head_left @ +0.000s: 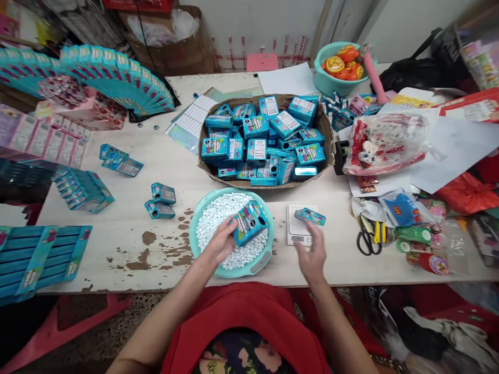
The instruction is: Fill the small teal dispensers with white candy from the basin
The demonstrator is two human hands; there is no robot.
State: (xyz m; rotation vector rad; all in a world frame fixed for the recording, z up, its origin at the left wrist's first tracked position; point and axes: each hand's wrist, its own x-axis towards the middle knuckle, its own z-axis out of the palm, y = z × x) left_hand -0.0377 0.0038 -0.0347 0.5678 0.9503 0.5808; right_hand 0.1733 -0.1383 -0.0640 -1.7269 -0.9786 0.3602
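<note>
Over the basin [260, 263], gripping blue packaging [251, 223] with partly hidden left hand [223, 241]; holding blurred right hand [313, 255] wide by one box [316, 217] on one scale [295, 228].

Head view: worn on the person's head, directed forward and down, close above the table [128, 234]; single view.

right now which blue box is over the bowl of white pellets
The box gripped by the left hand; no other blue box is above the bowl.
</note>
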